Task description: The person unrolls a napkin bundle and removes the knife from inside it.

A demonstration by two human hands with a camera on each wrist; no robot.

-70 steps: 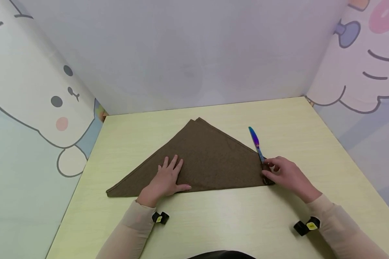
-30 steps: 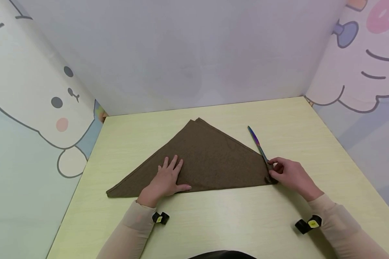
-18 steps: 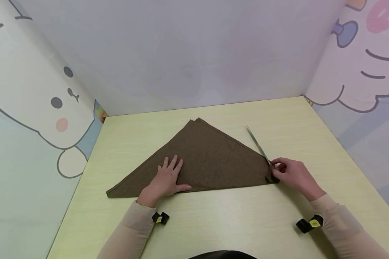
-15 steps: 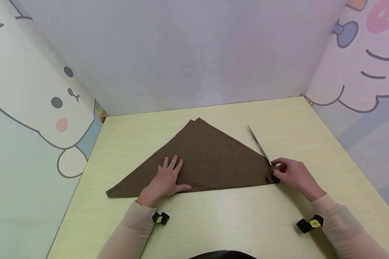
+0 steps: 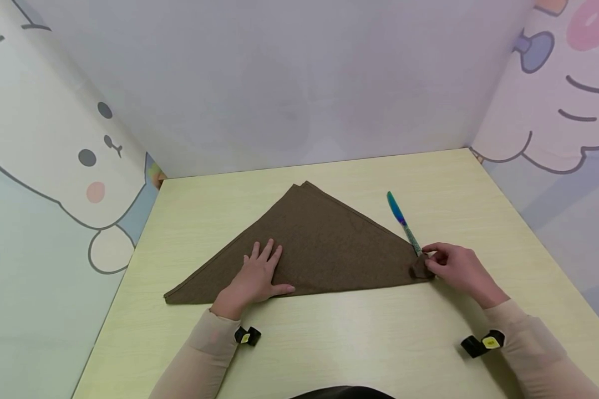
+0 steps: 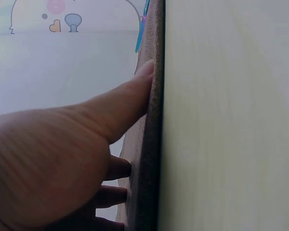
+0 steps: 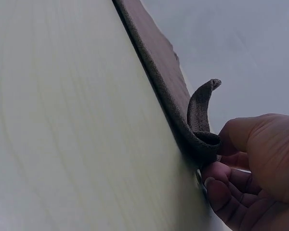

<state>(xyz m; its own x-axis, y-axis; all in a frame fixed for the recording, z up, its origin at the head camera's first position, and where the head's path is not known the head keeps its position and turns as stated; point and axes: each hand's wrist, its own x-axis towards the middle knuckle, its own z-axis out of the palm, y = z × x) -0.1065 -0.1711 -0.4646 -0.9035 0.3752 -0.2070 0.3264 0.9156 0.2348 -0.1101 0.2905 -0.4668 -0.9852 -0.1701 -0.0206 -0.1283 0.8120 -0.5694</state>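
Note:
A brown cloth [image 5: 329, 244], folded into a triangle, lies with its long edge toward me. My left hand [image 5: 252, 280] rests on it with fingers spread, the thumb near the front edge. At the right corner my right hand [image 5: 456, 269] pinches the curled cloth end between thumb and fingers. A table knife [image 5: 398, 213] with a shiny blue-green blade sticks out from this curl toward the back; the rest of its handle is hidden in the cloth. The right wrist view shows the cloth corner [image 7: 200, 108] looped up beside the fingers [image 7: 219, 192].
The pale wooden table [image 5: 344, 343] runs back to a plain light wall [image 5: 289, 83]. Side walls with cartoon prints stand at left and right. Each wrist bears a small black camera, one at the left wrist [image 5: 248, 336] and one at the right wrist [image 5: 483, 343].
My right hand has moved slightly right, and the knife and curled cloth end with it. The knife has turned, its blade now flat side up after showing edge-on. My left hand has not moved.

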